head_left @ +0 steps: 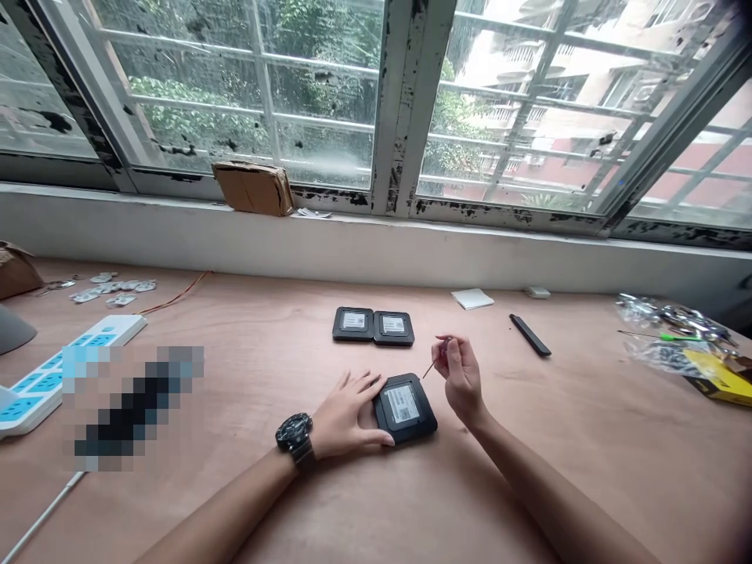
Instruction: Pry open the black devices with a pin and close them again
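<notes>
A slim, dark-handled metal screwdriver is gripped in the right hand, its tip angled down just beside the upper right corner of a square black case. The case's left side is touched by the thumb and fingers of the spread left hand. Now the white rectangular label: printed, but too small to be read. Beyond, two matching black cases are set side by side, white-labelled too.

Left hand spreads palm down; right hand is raised, fingers pinched.
</notes>
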`<state>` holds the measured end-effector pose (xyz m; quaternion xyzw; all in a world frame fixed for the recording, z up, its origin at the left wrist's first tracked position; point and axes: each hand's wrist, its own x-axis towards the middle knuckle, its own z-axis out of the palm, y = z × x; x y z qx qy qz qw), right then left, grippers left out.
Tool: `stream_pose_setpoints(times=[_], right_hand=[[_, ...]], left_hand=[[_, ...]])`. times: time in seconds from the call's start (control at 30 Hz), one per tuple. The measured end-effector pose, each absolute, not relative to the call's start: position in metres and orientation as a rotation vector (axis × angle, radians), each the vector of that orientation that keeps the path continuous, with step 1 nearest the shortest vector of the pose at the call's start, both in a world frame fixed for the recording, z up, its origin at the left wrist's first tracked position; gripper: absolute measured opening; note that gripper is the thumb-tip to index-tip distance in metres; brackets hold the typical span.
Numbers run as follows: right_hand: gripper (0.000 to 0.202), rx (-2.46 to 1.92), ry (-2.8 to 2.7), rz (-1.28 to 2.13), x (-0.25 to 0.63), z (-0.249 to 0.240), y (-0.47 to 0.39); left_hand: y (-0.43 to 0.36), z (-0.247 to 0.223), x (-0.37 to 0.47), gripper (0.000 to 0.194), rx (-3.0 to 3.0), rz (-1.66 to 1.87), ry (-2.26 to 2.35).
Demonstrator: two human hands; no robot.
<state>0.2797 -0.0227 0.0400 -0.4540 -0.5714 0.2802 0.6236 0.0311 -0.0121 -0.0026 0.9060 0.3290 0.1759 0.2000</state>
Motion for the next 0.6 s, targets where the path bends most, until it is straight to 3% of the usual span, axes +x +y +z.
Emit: stream_pose_setpoints(times=[0.3,0.5,0.6], right_hand=[[0.027,-1.002,-1.352,0.723,0.271,0.019,-0.020],[0.030,-1.002,-1.441,0.790,0.271,0.013,-0.020],[0.027,-0.997,-1.409,0.795,0.272,0.017,-0.020]], left_hand=[[-0.008,-0.003,0.024,0.093,2.523,0.470,0.900],[-0.009,-0.004,0.024,0.122,2.634,0.439,0.834],[-0.011,-0.004,0.026,0.119,2.688,0.463,0.842]])
